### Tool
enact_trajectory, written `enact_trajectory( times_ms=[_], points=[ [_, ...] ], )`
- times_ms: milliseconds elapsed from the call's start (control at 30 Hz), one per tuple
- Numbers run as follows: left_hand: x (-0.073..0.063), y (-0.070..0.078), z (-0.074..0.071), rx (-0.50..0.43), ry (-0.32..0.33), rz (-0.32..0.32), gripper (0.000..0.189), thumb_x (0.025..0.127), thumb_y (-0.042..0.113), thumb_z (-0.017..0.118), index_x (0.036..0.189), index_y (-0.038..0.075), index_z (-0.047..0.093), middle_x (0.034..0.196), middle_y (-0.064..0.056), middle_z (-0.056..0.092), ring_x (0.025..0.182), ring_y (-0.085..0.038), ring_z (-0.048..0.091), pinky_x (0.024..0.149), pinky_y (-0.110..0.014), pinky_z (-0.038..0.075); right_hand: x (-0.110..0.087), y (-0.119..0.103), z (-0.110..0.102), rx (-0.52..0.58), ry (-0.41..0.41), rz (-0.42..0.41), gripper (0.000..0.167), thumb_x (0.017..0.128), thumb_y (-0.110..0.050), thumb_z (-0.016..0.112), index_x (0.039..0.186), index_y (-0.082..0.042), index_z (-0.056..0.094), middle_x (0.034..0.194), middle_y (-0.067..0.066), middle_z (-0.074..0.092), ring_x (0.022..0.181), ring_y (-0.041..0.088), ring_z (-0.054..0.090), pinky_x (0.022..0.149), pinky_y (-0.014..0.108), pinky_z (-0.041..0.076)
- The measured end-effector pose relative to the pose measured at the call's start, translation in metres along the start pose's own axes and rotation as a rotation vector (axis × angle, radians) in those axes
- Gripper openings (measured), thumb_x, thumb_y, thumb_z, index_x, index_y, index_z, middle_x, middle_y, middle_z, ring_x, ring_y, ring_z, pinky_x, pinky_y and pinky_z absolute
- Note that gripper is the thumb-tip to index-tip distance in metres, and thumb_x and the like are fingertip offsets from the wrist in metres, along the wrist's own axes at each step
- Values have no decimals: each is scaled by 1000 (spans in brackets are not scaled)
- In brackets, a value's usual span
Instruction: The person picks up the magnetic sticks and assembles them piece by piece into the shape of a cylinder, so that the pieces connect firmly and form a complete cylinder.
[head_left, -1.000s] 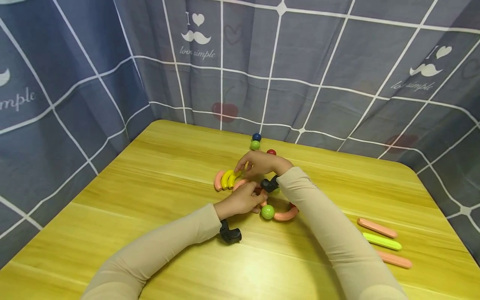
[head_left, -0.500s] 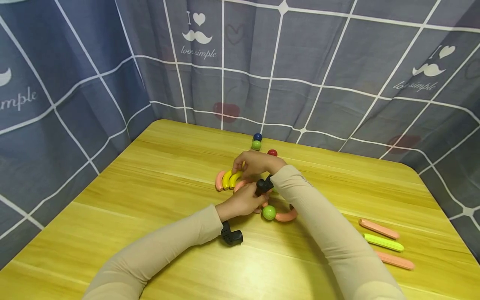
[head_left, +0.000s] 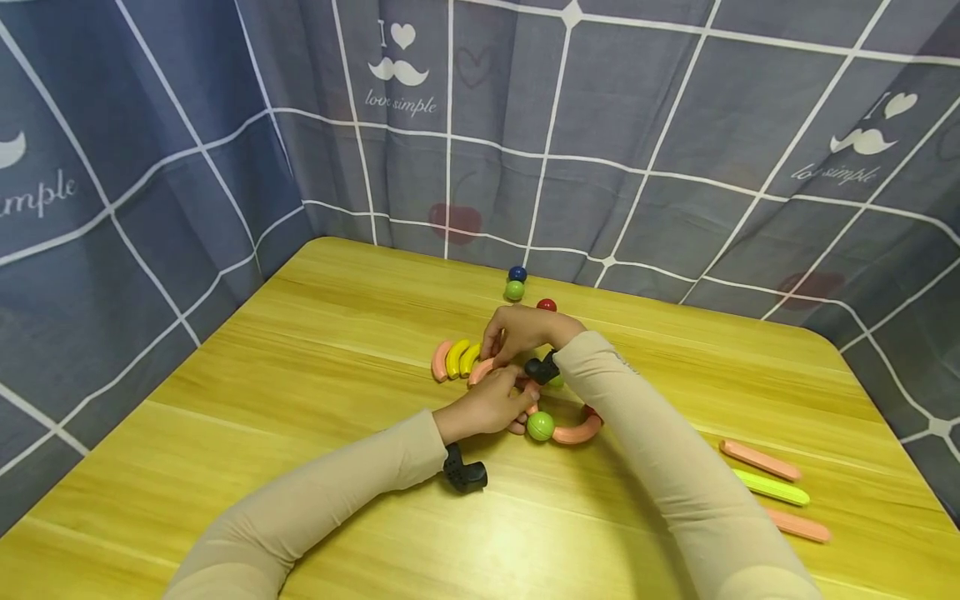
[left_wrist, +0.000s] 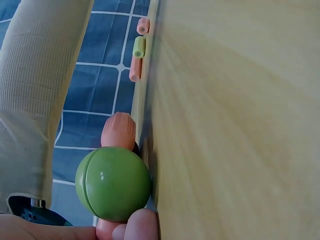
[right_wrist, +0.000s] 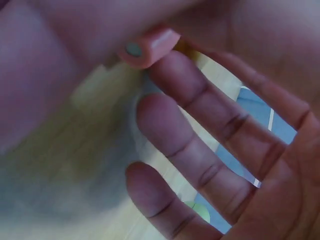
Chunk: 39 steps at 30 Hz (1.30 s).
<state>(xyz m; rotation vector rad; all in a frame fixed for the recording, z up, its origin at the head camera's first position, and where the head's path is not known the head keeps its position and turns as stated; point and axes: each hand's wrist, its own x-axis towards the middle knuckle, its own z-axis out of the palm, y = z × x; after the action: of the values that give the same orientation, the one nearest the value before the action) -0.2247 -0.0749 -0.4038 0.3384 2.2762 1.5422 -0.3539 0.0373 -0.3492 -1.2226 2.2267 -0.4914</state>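
My left hand (head_left: 491, 403) pinches a pink stick beside a large green ball (head_left: 541, 427). That ball (left_wrist: 114, 183) fills the lower part of the left wrist view, and a curved pink stick (head_left: 579, 430) joins its other side. My right hand (head_left: 519, 330) reaches over from the far side and holds another curved pink stick (head_left: 484, 370). In the right wrist view this pink stick (right_wrist: 150, 48) shows a round metal end among the fingers. Part of the joined shape, with a red ball and a second green one, lies hidden behind the right forearm.
Left of the hands lie two curved yellow sticks (head_left: 458, 359) and a curved pink stick (head_left: 441, 362). Farther back sit a blue ball (head_left: 517, 273), a green ball (head_left: 515, 291) and a red ball (head_left: 547, 306). Straight sticks, pink and lime (head_left: 772, 487), lie at the right.
My right hand has shifted right, from the curved yellow sticks to the curved pink stick beside them. The left hand stays in place on its stick.
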Motion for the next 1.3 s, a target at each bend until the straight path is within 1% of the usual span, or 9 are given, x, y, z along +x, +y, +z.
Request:
enact_trajectory(
  times_ms=[233,367,433,533,667,867,1033,1167,1300],
  points=[
    [2,0,1,-19,-15,7,45,114,6,54,153,-13,44,107,-14,62,81,-17,65,70,-28,65,-13,8,-4,13,23,-45,9,94,1,78,102,4,79,97,8,79,90,15,72,86,31,61],
    [2,2,1,-21,-23,5,46,114,5,53,155,-11,43,112,-16,64,82,-17,65,70,-29,65,-32,18,-9,71,125,-47,18,97,-1,75,113,7,77,99,11,77,91,19,71,86,34,59],
    [2,2,1,-26,-21,-10,48,113,5,54,157,-10,42,119,-17,62,84,-18,66,72,-30,65,-43,25,-10,101,179,-45,22,99,0,73,119,9,76,103,14,76,92,21,69,85,34,57],
    [2,3,0,-33,-14,-36,51,113,6,56,158,-10,40,129,-17,60,85,-19,67,73,-30,65,-61,36,-11,135,245,-10,21,102,1,68,120,10,75,98,15,72,84,20,61,77,31,51],
    [2,4,0,-35,-2,-52,53,111,5,57,158,-10,39,132,-19,59,85,-20,68,74,-31,65,-88,45,-7,202,292,118,17,103,-2,65,113,10,73,84,5,61,72,15,49,65,27,42],
    [2,3,-1,3,9,-47,50,111,3,56,157,-10,42,127,-18,60,83,-19,67,71,-29,65,-124,54,5,322,257,274,18,101,-5,66,108,11,70,80,-1,66,66,11,51,61,24,42],
    [2,4,-3,40,14,-36,50,111,3,56,158,-9,44,125,-17,61,78,-17,66,66,-27,63,-143,60,17,383,226,381,13,96,-6,73,101,6,73,75,-3,65,65,9,48,58,22,39],
    [3,5,-4,51,16,-43,50,111,5,55,159,-7,44,127,-16,61,74,-15,65,65,-26,62,-150,62,26,382,234,386,18,92,-9,78,104,4,74,75,-4,63,65,10,48,57,23,40],
    [3,6,-4,67,18,-38,50,111,5,56,158,-7,45,127,-17,61,73,-15,65,65,-27,62,-152,62,33,384,248,346,20,95,-12,77,105,4,73,75,-5,59,62,10,47,56,23,40]
  ],
)
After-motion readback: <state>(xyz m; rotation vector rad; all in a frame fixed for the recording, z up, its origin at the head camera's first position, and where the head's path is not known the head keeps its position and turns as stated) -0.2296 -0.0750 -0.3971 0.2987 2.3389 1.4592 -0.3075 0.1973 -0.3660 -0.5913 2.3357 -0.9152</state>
